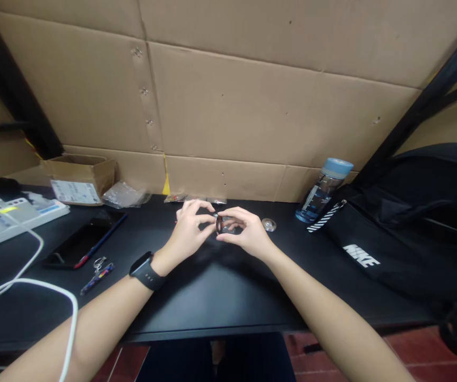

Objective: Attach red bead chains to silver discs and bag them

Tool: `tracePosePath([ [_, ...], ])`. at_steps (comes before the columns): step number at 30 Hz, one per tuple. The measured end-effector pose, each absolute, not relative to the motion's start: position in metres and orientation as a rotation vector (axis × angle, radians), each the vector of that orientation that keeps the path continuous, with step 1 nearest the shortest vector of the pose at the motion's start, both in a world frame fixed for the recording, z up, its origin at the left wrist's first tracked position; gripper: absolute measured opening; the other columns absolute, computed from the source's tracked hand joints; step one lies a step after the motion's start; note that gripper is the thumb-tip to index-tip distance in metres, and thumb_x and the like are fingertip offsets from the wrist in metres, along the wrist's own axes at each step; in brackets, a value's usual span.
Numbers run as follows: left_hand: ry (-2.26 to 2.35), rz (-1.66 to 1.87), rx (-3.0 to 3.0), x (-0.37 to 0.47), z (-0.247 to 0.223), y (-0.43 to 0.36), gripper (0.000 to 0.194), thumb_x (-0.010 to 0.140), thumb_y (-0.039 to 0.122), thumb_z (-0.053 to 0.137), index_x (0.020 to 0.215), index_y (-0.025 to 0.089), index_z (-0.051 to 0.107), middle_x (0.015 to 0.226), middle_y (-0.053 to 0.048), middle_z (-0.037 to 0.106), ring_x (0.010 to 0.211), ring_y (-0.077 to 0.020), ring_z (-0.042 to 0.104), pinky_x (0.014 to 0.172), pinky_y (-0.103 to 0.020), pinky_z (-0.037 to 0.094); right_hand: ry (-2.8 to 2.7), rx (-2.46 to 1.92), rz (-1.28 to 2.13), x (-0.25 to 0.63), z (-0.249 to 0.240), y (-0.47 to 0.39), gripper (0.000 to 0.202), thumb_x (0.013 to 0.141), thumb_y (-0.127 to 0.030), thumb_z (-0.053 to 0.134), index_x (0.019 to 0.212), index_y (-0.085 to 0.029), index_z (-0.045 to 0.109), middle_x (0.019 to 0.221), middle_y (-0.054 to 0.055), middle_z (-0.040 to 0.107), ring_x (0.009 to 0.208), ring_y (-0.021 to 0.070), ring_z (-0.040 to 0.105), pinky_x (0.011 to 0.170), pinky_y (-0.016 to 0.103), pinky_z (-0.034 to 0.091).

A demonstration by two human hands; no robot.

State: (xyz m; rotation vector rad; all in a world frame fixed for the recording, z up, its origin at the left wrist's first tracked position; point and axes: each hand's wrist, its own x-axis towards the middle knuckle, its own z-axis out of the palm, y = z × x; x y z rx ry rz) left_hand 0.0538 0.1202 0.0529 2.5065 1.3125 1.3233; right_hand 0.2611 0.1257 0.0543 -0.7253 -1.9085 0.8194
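Over the black desk (208, 302), both of my hands meet in front of the cardboard wall. My right hand (248, 228) grips a small round dark-rimmed piece (218, 225) by its edge, between thumb and curled fingers. My left hand (192, 223), with a dark watch on its wrist, has thumb and forefinger brought together right at that piece. A tiny shiny bit shows at the left fingertips, too small to name. Just beyond the right hand lies a clear round plastic piece (268, 225). Small clear packets (175, 198) lie behind the left hand.
At left are a phone (87, 239), a keychain (97, 278), a white power strip (21, 220) with a white cable (49, 284), an open cardboard box (79, 180) and a plastic bag (125, 195). A water bottle (324, 191) and a black backpack (407, 228) stand at right.
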Motion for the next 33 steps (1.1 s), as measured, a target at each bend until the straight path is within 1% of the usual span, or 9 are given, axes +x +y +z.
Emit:
tracePosePath([
  [3,1.275,1.287,2.513,0.054,0.053,0.12,0.015,0.091,0.03,0.065,0.083,0.026,0.078,0.115,-0.006,0.066,0.116,-0.0293,0.048,0.094,-0.048,0.039,-1.92,-0.711,0.822,0.262,0.054,0.126,0.054,0.07,-0.033,0.088,0.121,-0.026,0.07,0.123,0.008,0.065,0.097,0.0219,0.073,0.088,0.035,0.06],
  [9,1.218,1.277,2.619,0.055,0.049,0.122,0.015,0.094,0.026,0.062,0.088,0.025,0.075,0.113,-0.006,0.067,0.115,-0.0294,0.047,0.09,-0.046,0.038,-1.876,-0.746,0.886,0.262,0.054,0.125,0.053,0.067,-0.035,0.09,0.116,-0.024,0.072,0.106,0.006,0.068,0.091,0.0234,0.075,0.087,0.035,0.061],
  [12,1.211,1.306,2.712,0.055,0.048,0.122,0.015,0.095,0.023,0.06,0.088,0.023,0.073,0.112,-0.006,0.068,0.113,-0.0286,0.048,0.09,-0.045,0.036,-1.842,-0.746,0.899,0.261,0.053,0.125,0.054,0.066,-0.034,0.091,0.115,-0.023,0.072,0.105,0.006,0.068,0.089,0.0231,0.076,0.085,0.034,0.062],
  [15,1.192,1.349,2.803,0.055,0.048,0.122,0.014,0.097,0.022,0.057,0.092,0.021,0.071,0.113,-0.008,0.067,0.113,-0.0281,0.048,0.09,-0.044,0.036,-1.797,-0.739,0.927,0.26,0.052,0.125,0.054,0.065,-0.034,0.091,0.115,-0.021,0.073,0.106,0.007,0.068,0.086,0.022,0.076,0.081,0.032,0.062],
  [22,1.23,1.407,2.9,0.055,0.051,0.117,0.015,0.099,0.026,0.056,0.092,0.022,0.068,0.113,-0.008,0.067,0.112,-0.0273,0.051,0.088,-0.043,0.036,-1.661,-0.73,1.085,0.257,0.054,0.122,0.054,0.061,-0.029,0.093,0.11,-0.019,0.071,0.109,0.008,0.073,0.086,0.0233,0.077,0.081,0.035,0.064],
  [27,1.28,1.481,2.875,0.054,0.055,0.114,0.014,0.098,0.025,0.057,0.09,0.022,0.069,0.111,-0.008,0.067,0.113,-0.027,0.051,0.089,-0.043,0.035,-1.627,-0.709,1.131,0.258,0.058,0.119,0.039,0.06,-0.027,0.093,0.09,-0.018,0.069,0.111,0.009,0.075,0.092,0.0249,0.076,0.085,0.037,0.063],
  [29,1.292,1.489,2.866,0.055,0.056,0.114,0.014,0.098,0.026,0.058,0.09,0.022,0.069,0.111,-0.007,0.067,0.113,-0.027,0.051,0.089,-0.043,0.035,-1.633,-0.712,1.131,0.258,0.061,0.118,0.032,0.066,-0.03,0.09,0.088,-0.018,0.071,0.115,0.01,0.074,0.093,0.024,0.076,0.088,0.038,0.063],
  [31,1.305,1.489,2.861,0.056,0.056,0.114,0.014,0.097,0.026,0.058,0.09,0.022,0.069,0.112,-0.007,0.067,0.113,-0.0269,0.051,0.089,-0.043,0.034,-1.618,-0.723,1.14,0.258,0.063,0.118,0.024,0.076,-0.036,0.082,0.088,-0.017,0.073,0.115,0.011,0.074,0.092,0.0223,0.075,0.087,0.038,0.063],
  [33,1.309,1.491,2.865,0.056,0.056,0.114,0.014,0.097,0.027,0.059,0.089,0.022,0.07,0.111,-0.007,0.067,0.112,-0.0266,0.052,0.089,-0.043,0.034,-1.61,-0.73,1.145,0.259,0.064,0.118,0.022,0.083,-0.038,0.076,0.087,-0.017,0.074,0.113,0.01,0.075,0.09,0.021,0.075,0.087,0.038,0.063],
])
